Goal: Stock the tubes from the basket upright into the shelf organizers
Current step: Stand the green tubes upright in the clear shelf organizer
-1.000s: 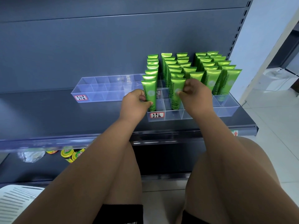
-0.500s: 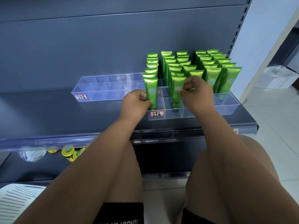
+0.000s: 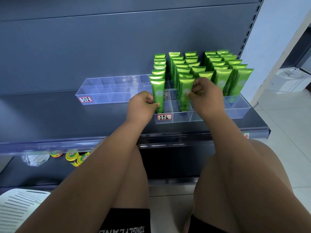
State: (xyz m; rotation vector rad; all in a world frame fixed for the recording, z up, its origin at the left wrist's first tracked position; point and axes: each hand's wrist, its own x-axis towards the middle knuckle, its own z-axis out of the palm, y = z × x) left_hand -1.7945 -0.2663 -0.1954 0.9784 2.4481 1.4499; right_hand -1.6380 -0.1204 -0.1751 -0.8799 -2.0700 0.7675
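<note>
Far left, only a corner of the white basket (image 3: pixel 16 204) shows at the frame edge, so we cannot tell how many tubes are left in it. A few jars (image 3: pixel 74 158) sit on the lower level. Up on the shelf (image 3: pixel 42 115), the empty organizer (image 3: pixel 107 91) holds no tubes and stands just beside the filled organizer (image 3: pixel 235 108). Little has shifted since a second ago. The left hand (image 3: pixel 140 108) stays low on the left tube (image 3: pixel 158 91), which stands upright in the front-left compartment with its foot down inside the walls. The right tube (image 3: pixel 185 91) has kept its spot one column to the right, near the front, also upright. The right hand (image 3: pixel 207 96) has crept slightly higher along that tube's right edge. We read this as both tubes seated and just being squared up, so the pair looks near done and letting go should be next. Pose: both forearms reach straight in over the knees. The left fingers (image 3: pixel 150 100) are curled, with the thumb pinching the left tube's lower left edge. The right fingers (image 3: pixel 193 94) are narrow, pinching the right tube's side near mid-height. Behind and to the right, the stocked tubes (image 3: pixel 222 71) fill the back rows upright, and the front-right compartments are not yet filled.
</note>
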